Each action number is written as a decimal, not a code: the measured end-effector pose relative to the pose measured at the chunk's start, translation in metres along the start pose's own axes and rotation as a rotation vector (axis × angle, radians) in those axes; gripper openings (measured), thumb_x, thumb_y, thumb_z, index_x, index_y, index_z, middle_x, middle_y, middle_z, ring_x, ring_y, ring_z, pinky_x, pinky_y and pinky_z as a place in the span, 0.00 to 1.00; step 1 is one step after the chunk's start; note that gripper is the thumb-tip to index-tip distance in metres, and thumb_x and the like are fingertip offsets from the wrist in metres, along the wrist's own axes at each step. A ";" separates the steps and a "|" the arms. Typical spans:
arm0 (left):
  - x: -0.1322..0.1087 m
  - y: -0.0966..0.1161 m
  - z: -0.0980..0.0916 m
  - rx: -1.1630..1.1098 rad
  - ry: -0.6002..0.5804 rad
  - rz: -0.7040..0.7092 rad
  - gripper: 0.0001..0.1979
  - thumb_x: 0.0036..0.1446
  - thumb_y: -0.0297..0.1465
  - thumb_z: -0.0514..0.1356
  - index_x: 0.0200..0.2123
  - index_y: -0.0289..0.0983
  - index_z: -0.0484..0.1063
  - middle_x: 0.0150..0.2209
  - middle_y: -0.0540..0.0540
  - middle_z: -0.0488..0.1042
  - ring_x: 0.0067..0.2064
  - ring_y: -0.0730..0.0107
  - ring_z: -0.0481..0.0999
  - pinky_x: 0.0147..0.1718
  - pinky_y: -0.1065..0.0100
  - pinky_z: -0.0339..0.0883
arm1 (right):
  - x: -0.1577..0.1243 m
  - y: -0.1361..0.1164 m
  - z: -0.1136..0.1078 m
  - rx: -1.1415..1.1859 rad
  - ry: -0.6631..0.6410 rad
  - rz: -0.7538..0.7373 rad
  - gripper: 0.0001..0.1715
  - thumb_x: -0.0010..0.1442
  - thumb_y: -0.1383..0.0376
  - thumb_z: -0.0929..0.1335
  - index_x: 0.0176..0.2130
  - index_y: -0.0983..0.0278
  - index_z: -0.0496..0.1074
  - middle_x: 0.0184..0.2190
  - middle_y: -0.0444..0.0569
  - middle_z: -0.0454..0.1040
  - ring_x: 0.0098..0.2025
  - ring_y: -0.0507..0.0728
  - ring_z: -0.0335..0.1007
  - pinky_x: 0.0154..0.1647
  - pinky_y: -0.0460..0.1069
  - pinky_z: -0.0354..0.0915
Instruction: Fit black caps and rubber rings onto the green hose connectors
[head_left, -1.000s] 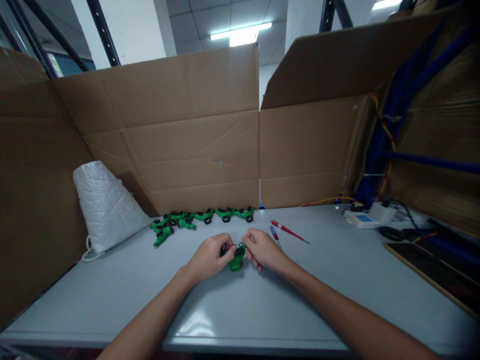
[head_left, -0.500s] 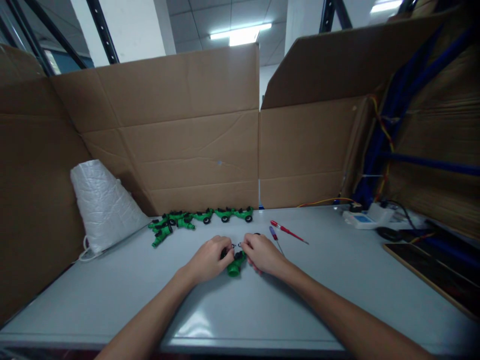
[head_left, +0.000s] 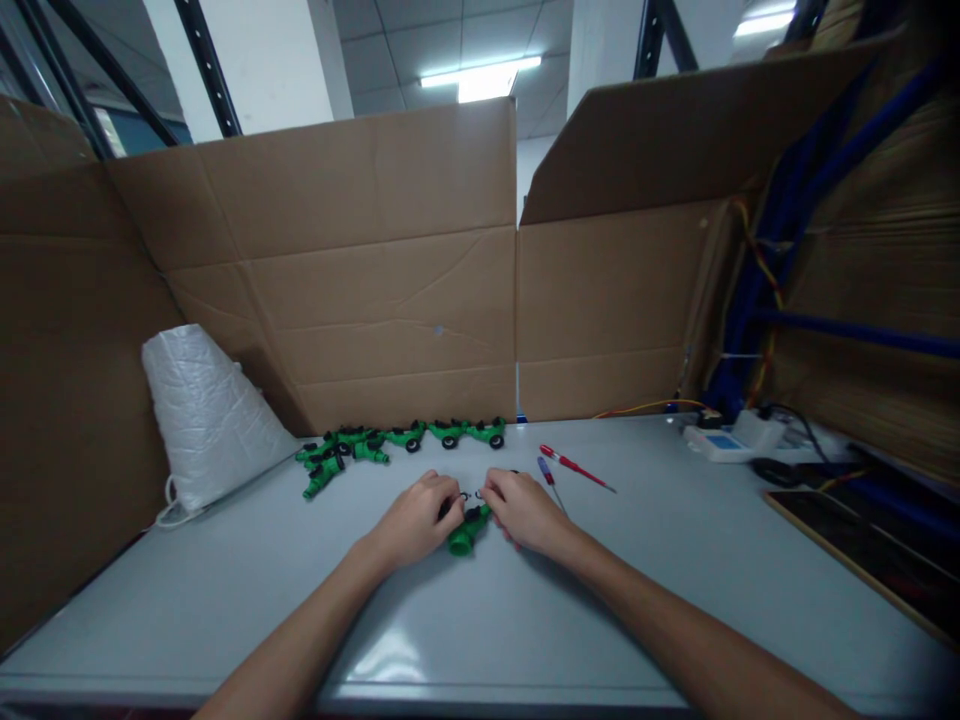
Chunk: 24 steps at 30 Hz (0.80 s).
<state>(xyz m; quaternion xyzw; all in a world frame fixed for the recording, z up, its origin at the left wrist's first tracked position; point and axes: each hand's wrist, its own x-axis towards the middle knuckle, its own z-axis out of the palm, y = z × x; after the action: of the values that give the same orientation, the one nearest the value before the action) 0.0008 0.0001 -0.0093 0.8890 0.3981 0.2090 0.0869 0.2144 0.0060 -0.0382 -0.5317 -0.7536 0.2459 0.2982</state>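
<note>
My left hand [head_left: 421, 515] is closed in a pinch at the middle of the table, with a small dark curved piece [head_left: 465, 496] showing at its fingertips. Facing it, my right hand [head_left: 526, 506] is pinched too, and another small dark curved piece [head_left: 479, 495] pokes out from its fingers. Just below and between the hands lies a green toy-like part [head_left: 463, 540] with black bits, its round end toward me. Fingers hide much of the small pieces. A reddish object, mostly covered, shows under my right hand.
Several green parts with black wheels [head_left: 450, 434] line the back of the table [head_left: 247, 600]. Right of my hands lie a red screwdriver [head_left: 576, 467] and a purple-and-red one [head_left: 549, 474]. A silvery padded bag [head_left: 210, 420] stands left; a power strip [head_left: 720, 443] sits right. Cardboard walls [head_left: 390, 290] surround the table.
The green part between my hands has shifted slightly to the left and turned a little. Both hands stay nearly in place, still pinched.
</note>
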 end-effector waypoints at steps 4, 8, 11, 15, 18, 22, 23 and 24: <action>0.001 -0.003 -0.001 0.012 0.018 -0.017 0.12 0.71 0.33 0.53 0.34 0.39 0.70 0.33 0.45 0.72 0.39 0.60 0.72 0.40 0.64 0.62 | 0.006 0.003 -0.008 -0.229 0.140 0.002 0.09 0.73 0.68 0.65 0.40 0.63 0.74 0.35 0.51 0.81 0.36 0.57 0.77 0.37 0.47 0.57; 0.002 -0.004 -0.004 0.038 0.032 -0.016 0.13 0.71 0.34 0.52 0.33 0.39 0.70 0.32 0.45 0.73 0.40 0.58 0.72 0.40 0.63 0.61 | 0.009 0.006 -0.015 -0.312 0.197 -0.013 0.09 0.73 0.69 0.63 0.43 0.63 0.73 0.41 0.52 0.81 0.43 0.58 0.77 0.43 0.48 0.59; 0.003 -0.006 -0.004 0.043 0.042 -0.028 0.14 0.72 0.35 0.52 0.33 0.40 0.71 0.32 0.45 0.73 0.40 0.58 0.72 0.40 0.63 0.62 | 0.010 0.008 -0.017 -0.359 0.244 -0.060 0.09 0.73 0.70 0.63 0.43 0.62 0.72 0.43 0.52 0.80 0.46 0.59 0.76 0.47 0.49 0.60; 0.003 -0.007 -0.004 0.028 0.047 -0.033 0.15 0.72 0.36 0.52 0.33 0.40 0.71 0.32 0.44 0.73 0.40 0.58 0.72 0.41 0.63 0.61 | 0.010 0.012 -0.018 -0.418 0.262 -0.072 0.09 0.73 0.70 0.63 0.43 0.62 0.72 0.43 0.52 0.79 0.49 0.61 0.75 0.49 0.51 0.59; 0.003 -0.008 -0.004 0.019 0.036 -0.028 0.14 0.72 0.36 0.52 0.33 0.40 0.71 0.33 0.44 0.74 0.40 0.58 0.72 0.41 0.63 0.61 | 0.011 0.012 -0.018 -0.446 0.232 -0.067 0.09 0.74 0.70 0.63 0.44 0.62 0.72 0.44 0.53 0.79 0.50 0.62 0.75 0.49 0.51 0.59; 0.002 -0.009 -0.003 0.017 0.037 -0.033 0.14 0.72 0.35 0.52 0.34 0.39 0.71 0.33 0.45 0.74 0.39 0.59 0.72 0.41 0.63 0.61 | 0.008 0.008 -0.014 -0.482 0.147 -0.039 0.08 0.74 0.67 0.63 0.45 0.63 0.72 0.47 0.54 0.80 0.51 0.63 0.76 0.48 0.52 0.59; 0.002 -0.009 -0.003 0.019 0.037 -0.035 0.14 0.72 0.35 0.52 0.34 0.39 0.71 0.34 0.45 0.74 0.39 0.59 0.72 0.41 0.63 0.61 | 0.007 0.006 -0.013 -0.492 0.130 -0.035 0.07 0.74 0.67 0.63 0.46 0.63 0.72 0.47 0.55 0.80 0.51 0.63 0.76 0.48 0.53 0.59; 0.002 -0.008 -0.003 0.021 0.036 -0.035 0.14 0.72 0.35 0.52 0.34 0.39 0.71 0.34 0.45 0.74 0.39 0.59 0.72 0.41 0.63 0.61 | 0.006 0.005 -0.012 -0.501 0.121 -0.032 0.07 0.74 0.66 0.64 0.47 0.64 0.72 0.48 0.56 0.80 0.51 0.64 0.76 0.48 0.53 0.59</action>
<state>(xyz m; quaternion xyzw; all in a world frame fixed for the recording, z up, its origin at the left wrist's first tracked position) -0.0048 0.0071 -0.0092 0.8788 0.4173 0.2195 0.0741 0.2245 0.0144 -0.0322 -0.5907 -0.7801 0.0144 0.2056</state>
